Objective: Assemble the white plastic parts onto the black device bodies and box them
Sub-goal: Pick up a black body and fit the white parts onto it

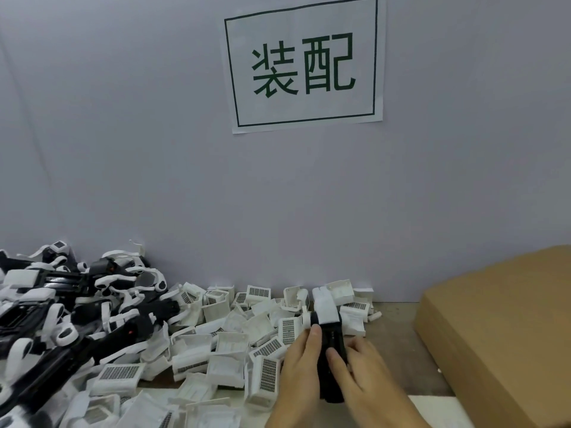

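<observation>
Black plastic, matte and rigid: the device body [332,350] is in both my hands, held over the near part of the surface [398,341], just left of the cardboard box [494,329]. A white part [324,305] sits on its far end; whether it is fully seated I cannot tell from here.

Left hand [301,369]: fingers wrapped round the left flank of the body, thumb lying along its top edge. Right hand [361,375]: fingers curled over the right flank, index finger laid across the top face. Both grips are closed on the body; neither is free.

Handling, as a judgement: the body looks stiff and light enough for one hand, with a smooth casing that could slip if held loosely. The white part appears thin-walled and likely to flex or crack at its clips, so pressure belongs on its solid back, not its edges. The best hold is on the long flanks of the body, clear of the joint.

Loose white parts [216,341] lie heaped along the far edge and toward the left. A pile of black-and-white assemblies [61,313] fills the left side. A printed sign [304,64] hangs on the grey wall behind.
</observation>
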`<act>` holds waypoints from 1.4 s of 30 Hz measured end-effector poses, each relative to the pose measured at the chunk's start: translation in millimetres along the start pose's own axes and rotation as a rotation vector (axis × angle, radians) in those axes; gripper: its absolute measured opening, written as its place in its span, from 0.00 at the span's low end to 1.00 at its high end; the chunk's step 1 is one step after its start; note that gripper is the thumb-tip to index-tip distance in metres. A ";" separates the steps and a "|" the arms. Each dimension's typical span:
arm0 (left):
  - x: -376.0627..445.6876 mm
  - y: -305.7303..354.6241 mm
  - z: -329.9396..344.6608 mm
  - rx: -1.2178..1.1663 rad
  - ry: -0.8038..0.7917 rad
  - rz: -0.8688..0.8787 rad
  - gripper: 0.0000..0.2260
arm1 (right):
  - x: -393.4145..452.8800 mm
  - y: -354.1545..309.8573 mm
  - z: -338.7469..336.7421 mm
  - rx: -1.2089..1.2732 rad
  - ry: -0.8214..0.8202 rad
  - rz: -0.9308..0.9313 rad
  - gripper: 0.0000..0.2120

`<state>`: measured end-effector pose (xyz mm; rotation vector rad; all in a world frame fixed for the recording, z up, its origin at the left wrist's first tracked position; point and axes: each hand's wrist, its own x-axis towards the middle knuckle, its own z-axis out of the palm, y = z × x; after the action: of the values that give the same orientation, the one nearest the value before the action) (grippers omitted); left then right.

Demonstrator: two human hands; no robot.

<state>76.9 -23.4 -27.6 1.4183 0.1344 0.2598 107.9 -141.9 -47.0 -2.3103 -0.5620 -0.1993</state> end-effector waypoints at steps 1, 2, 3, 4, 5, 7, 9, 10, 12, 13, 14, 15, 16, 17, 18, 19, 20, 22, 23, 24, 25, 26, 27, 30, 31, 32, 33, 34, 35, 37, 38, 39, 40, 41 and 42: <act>0.5 0.8 0.1 -0.047 0.021 -0.025 0.12 | -0.5 -1.0 -2.0 0.010 0.017 0.005 0.12; 0.6 1.2 0.4 -0.099 0.044 -0.041 0.10 | -1.4 -1.8 -4.0 0.018 0.040 0.009 0.11; 1.6 0.6 0.3 -0.152 0.065 -0.053 0.10 | -2.3 -3.4 -5.7 0.033 0.059 0.016 0.10; 3.4 -0.3 -0.1 -0.204 0.088 -0.068 0.12 | -2.6 -4.8 -6.4 0.062 0.072 0.028 0.09; 5.2 -1.3 -1.0 -0.259 0.110 -0.083 0.14 | -2.9 -7.0 -5.9 0.099 0.066 0.039 0.09; 8.3 -2.0 -3.5 -0.360 0.151 -0.110 0.15 | -3.7 -13.2 -1.1 0.147 0.017 0.036 0.20; 9.4 -2.4 -4.9 -0.451 0.159 -0.119 0.13 | -5.2 -18.6 6.3 0.146 0.002 0.017 0.32; 9.0 -2.4 -4.9 -0.469 0.148 -0.118 0.12 | -5.8 -21.0 8.6 0.150 0.013 0.015 0.34; 9.4 -5.9 -3.8 -0.434 0.109 -0.102 0.10 | -6.8 -22.7 10.5 0.185 0.052 0.048 0.33; 10.4 -8.1 -3.1 -0.399 0.093 -0.085 0.09 | -7.0 -22.4 10.4 0.205 0.065 0.067 0.31; 11.3 -10.3 -2.9 -0.354 0.083 -0.064 0.08 | -6.9 -22.0 9.8 0.219 0.070 0.088 0.28; 12.1 -12.8 -2.6 -0.302 0.076 -0.044 0.09 | -7.0 -21.5 8.6 0.225 0.069 0.109 0.25; 12.4 -14.4 -2.4 -0.255 0.068 -0.025 0.09 | -6.7 -21.1 7.1 0.215 0.068 0.117 0.22; 11.9 -14.9 -2.7 -0.217 0.056 -0.006 0.10 | -6.8 -21.0 4.8 0.193 0.073 0.109 0.19; 11.2 -14.7 -3.2 -0.195 0.046 0.013 0.11 | -7.3 -21.6 2.0 0.173 0.084 0.093 0.18; 11.4 -14.7 -4.4 -0.176 0.042 0.034 0.11 | -7.9 -22.4 -0.7 0.180 0.089 0.076 0.17; 11.6 -14.5 -5.9 -0.155 0.042 0.060 0.11 | -8.1 -22.3 -2.9 0.216 0.084 0.060 0.17; 11.2 -13.6 -7.8 -0.108 0.048 0.118 0.10 | -9.0 -21.8 -4.9 0.295 0.049 0.033 0.19; 10.9 -13.1 -8.7 -0.082 0.052 0.148 0.10 | -9.4 -21.4 -5.2 0.319 0.032 0.020 0.21; 10.4 -12.8 -9.0 -0.054 0.054 0.179 0.10 | -9.1 -18.9 -4.1 0.335 0.027 0.002 0.22; 9.8 -12.3 -8.7 -0.013 0.053 0.211 0.10 | -7.9 -13.9 -2.5 0.350 0.036 -0.009 0.24; 9.2 -12.5 -7.5 0.046 0.047 0.242 0.12 | -6.5 -9.6 -2.0 0.367 0.057 0.000 0.26; 8.4 -13.1 -6.6 0.120 0.034 0.272 0.14 | -6.2 -6.5 -2.7 0.409 0.081 0.019 0.27; 4.0 -14.7 -3.3 0.360 -0.058 0.373 0.18 | -6.4 -2.0 -5.5 0.680 0.134 0.021 0.26; 2.3 -14.7 -2.0 0.424 -0.095 0.403 0.19 | -6.7 -4.3 -6.9 0.795 0.133 0.048 0.27; 0.8 -14.7 -0.8 0.462 -0.128 0.429 0.20 | -6.3 -6.2 -7.3 0.891 0.150 0.090 0.27; -0.3 -14.7 -0.1 0.487 -0.153 0.450 0.21 | -5.0 -7.8 -6.7 0.953 0.194 0.138 0.27; -1.0 -14.8 0.3 0.508 -0.169 0.469 0.22 | -3.4 -9.1 -6.0 0.972 0.252 0.181 0.24; -1.4 -14.6 0.1 0.527 -0.177 0.485 0.22 | -2.2 -10.5 -5.9 0.966 0.303 0.214 0.22; -0.4 -14.5 -1.1 0.535 -0.185 0.490 0.23 | 0.6 -9.9 -6.0 0.941 0.350 0.239 0.19; 0.3 -14.4 -1.3 0.533 -0.192 0.488 0.23 | 1.2 -8.9 -6.7 0.931 0.356 0.238 0.19; 0.5 -14.5 -1.1 0.536 -0.197 0.493 0.24 | 1.1 -8.7 -8.0 0.918 0.360 0.231 0.18; 0.1 -14.0 -0.6 0.545 -0.198 0.504 0.24 | 1.3 -8.0 -8.9 0.903 0.367 0.219 0.18; -0.5 -14.0 -0.3 0.554 -0.194 0.503 0.24 | 1.8 -7.6 -9.6 0.890 0.375 0.212 0.18; -1.1 -13.9 0.1 0.558 -0.188 0.480 0.23 | 2.7 -7.0 -9.4 0.884 0.381 0.204 0.17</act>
<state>77.3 -25.6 -41.3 2.0146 -0.3176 0.5081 107.3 -143.2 -35.1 -1.4044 -0.1538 -0.2271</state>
